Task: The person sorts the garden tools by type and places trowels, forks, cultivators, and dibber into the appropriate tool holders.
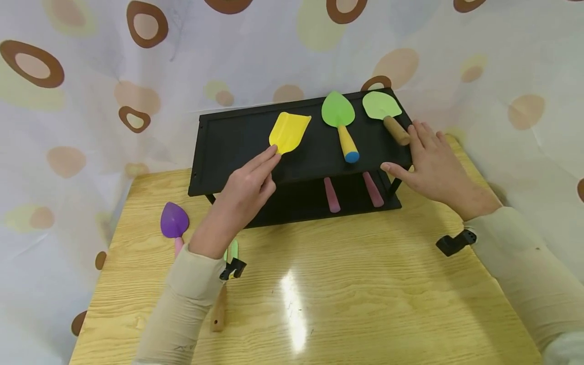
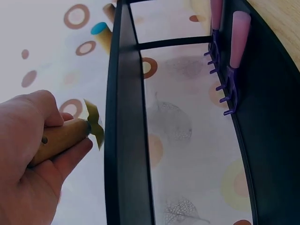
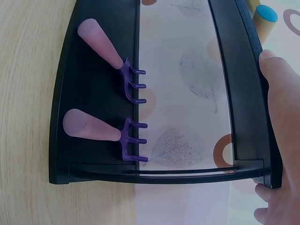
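Left hand (image 1: 246, 182) first: it grips the wooden handle (image 2: 63, 140) of the yellow shovel (image 1: 290, 133). Right hand (image 1: 433, 165) grips no tool; its fingers are spread on the right end of the black shelf (image 1: 242, 142). I see the yellow shovel over the middle of the top board, but I can't tell if its blade touches down. Two shovels lie on top already: a green shovel (image 1: 338, 110) with a yellow handle, and a pale green shovel (image 1: 380, 105) near my right hand. Down below sit two purple rakes, the back rake (image 3: 99, 44) and the end rake (image 3: 93, 125), both with pink handles. So I think four tools are put away and the yellow one is nearly done. A purple shovel (image 1: 175, 220) and a wood-handled tool (image 1: 218, 310), partly hidden by my left arm, lie on the table (image 1: 365, 284), so those two look left to do.
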{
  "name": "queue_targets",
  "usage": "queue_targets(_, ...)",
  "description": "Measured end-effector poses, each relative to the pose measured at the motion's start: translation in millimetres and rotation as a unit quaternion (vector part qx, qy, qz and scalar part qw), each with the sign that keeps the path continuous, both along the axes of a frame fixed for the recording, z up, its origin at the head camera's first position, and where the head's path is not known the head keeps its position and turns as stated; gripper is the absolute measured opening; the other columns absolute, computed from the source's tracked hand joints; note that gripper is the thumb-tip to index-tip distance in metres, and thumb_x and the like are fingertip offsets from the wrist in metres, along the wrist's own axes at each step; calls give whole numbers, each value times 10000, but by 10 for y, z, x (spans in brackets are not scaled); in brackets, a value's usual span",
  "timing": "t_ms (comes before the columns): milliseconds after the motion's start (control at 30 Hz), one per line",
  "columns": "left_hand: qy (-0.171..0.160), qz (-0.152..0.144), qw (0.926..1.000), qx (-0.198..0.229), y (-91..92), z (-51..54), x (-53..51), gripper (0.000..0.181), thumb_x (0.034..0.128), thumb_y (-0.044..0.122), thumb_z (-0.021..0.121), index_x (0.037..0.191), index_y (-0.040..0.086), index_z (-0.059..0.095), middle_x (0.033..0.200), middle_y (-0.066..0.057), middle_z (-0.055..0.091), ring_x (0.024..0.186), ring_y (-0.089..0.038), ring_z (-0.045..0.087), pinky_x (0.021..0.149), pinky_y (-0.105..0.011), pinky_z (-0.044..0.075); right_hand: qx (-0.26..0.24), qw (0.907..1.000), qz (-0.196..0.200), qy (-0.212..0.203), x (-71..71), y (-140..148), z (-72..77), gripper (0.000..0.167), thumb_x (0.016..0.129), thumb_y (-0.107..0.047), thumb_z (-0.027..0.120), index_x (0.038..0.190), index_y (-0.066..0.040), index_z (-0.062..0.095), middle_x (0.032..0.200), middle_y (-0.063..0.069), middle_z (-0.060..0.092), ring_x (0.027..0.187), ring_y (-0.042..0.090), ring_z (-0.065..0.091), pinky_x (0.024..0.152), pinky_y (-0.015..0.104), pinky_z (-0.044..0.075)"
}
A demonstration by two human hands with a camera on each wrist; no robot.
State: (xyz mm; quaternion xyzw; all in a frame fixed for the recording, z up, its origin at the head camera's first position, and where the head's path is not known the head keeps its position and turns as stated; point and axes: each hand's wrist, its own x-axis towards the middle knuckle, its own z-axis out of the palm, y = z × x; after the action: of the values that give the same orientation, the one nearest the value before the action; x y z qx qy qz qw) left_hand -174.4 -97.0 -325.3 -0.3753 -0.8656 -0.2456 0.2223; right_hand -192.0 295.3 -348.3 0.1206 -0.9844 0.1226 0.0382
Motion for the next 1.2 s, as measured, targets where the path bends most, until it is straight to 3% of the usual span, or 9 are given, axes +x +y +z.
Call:
queue_targets(133, -175, 248, 9992, -254, 63, 20, -101, 400, 925, -52, 572, 1325, -59, 590, 1418, -195, 568, 1239, -293, 623, 958, -350, 558, -10, 10000, -5, -30, 3, -7, 12, 1037, 954, -672, 443, 1545, 94, 70, 1638, 289, 38, 1531, 443, 33, 1230, 618, 23)
queue_targets(333, -429, 680, 9950, -585, 157, 46, -212, 398, 944, -36, 556, 1341, -65, 567, 1449, -197, 537, 1308, -292, 568, 1015, -363, 516, -11, 10000, -40, -80, 14, -21, 16, 1039, 955, -677, 432, 1545, 93, 58, 1641, 281, 17, 1531, 441, 21, 1233, 611, 12)
queue_targets(567, -579, 1024, 9888, -916, 293, 40, -268, 405, 947, -43, 563, 1349, -85, 546, 1441, -216, 530, 1330, -293, 548, 1055, -368, 484, -73, 10000, -33, -47, 26, -34, 8, 1040, 953, -671, 445, 1542, 101, 73, 1632, 302, 45, 1527, 453, 44, 1231, 616, 27)
queue_targets(800, -896, 1337, 9781, -1320, 469, 72, -305, 439, 948, 7, 616, 1367, -87, 524, 1442, -216, 511, 1322, -303, 552, 1063, -367, 482, -94, 9999, -23, -55, 25, -25, 4, 1040, 954, -669, 447, 1540, 105, 76, 1632, 304, 45, 1528, 449, 39, 1233, 612, 29)
queue_targets(1200, -667, 1601, 9758, -1335, 669, 5, -369, 417, 944, -29, 612, 1333, -134, 507, 1378, -254, 512, 1323, -319, 523, 1112, -367, 425, -83, 9999, -52, -64, 6, -1, 4, 1041, 951, -678, 440, 1548, 87, 62, 1641, 282, 28, 1535, 430, 25, 1233, 611, 31)
